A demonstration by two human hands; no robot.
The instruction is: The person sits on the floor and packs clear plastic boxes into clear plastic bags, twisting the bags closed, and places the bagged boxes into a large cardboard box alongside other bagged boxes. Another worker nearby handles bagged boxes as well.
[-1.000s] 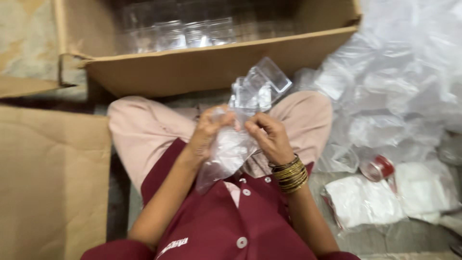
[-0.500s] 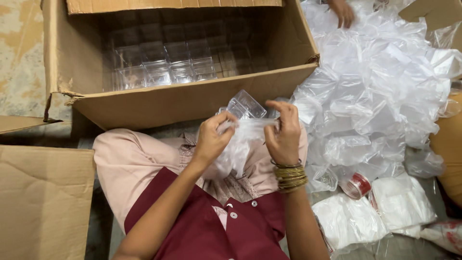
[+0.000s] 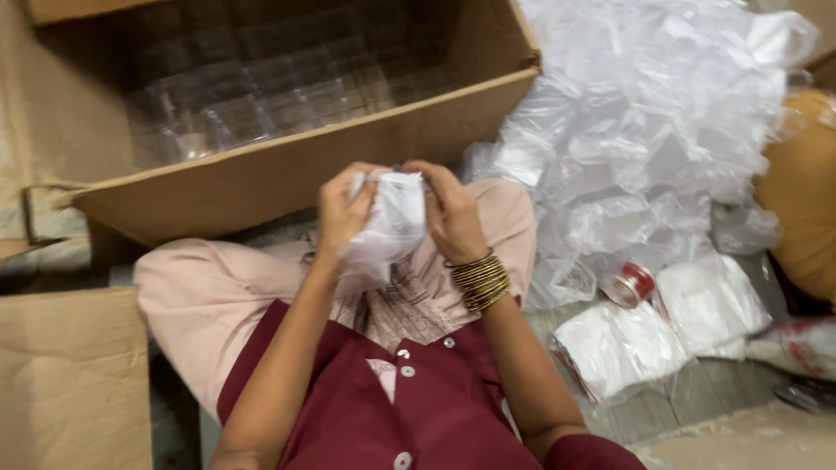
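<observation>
We sat on the floor with little free room around us. Straight ahead, the front wall of a large open cardboard box (image 3: 287, 170) stood just beyond our knees, its inside packed with rows of clear plastic containers (image 3: 261, 96). A flattened sheet of cardboard (image 3: 70, 374) closed off our left side, touching the leg there. To our right a heap of crumpled clear plastic bags (image 3: 662, 130) spilled from the box's corner down toward the knee, and nearer to us lay flat packets of white material (image 3: 644, 339) with a roll of red tape (image 3: 629, 285) just beside them. At the far right edge something orange-yellow (image 3: 805, 191) showed; we could not tell what it was. The only open space was our lap, between the box wall and our maroon shirt (image 3: 392, 409).

There our hands worked close together. Our left hand (image 3: 344, 213) had its fingers curled tight around one side of a small clear plastic bag (image 3: 387, 222), and our right hand (image 3: 453, 218), with a stack of gold bangles (image 3: 479, 280) at the wrist, gripped the other side, thumb and fingers pinched on the top edge. The bag hung bunched between both hands, above the lap and just short of the box's front wall. Whether anything was inside it we could not tell.
</observation>
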